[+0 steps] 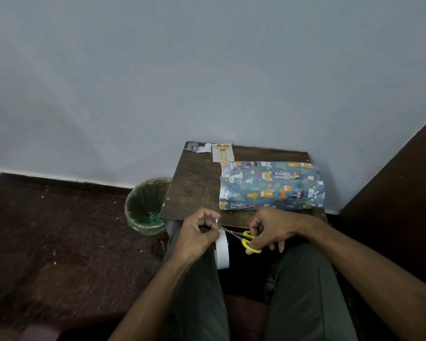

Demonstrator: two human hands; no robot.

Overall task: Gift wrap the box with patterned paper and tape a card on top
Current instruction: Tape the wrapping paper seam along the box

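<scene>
1. My left hand (pixel 197 233) pinched the tape (pixel 222 249) taut over my lap.
2. My right hand (pixel 271 230) gripped the scissors (pixel 244 238), blades at the strip.
3. The wrapped box (pixel 271 184) and the card (pixel 223 153) waited on the tabletop (pixel 194 183).

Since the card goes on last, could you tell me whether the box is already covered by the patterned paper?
Mostly covered: patterned paper wraps the box's visible top and front. Its ends cannot be judged.

Plain home room, bare wall (pixel 207 70), bin (pixel 146 207), small table (pixel 194 183)
</scene>
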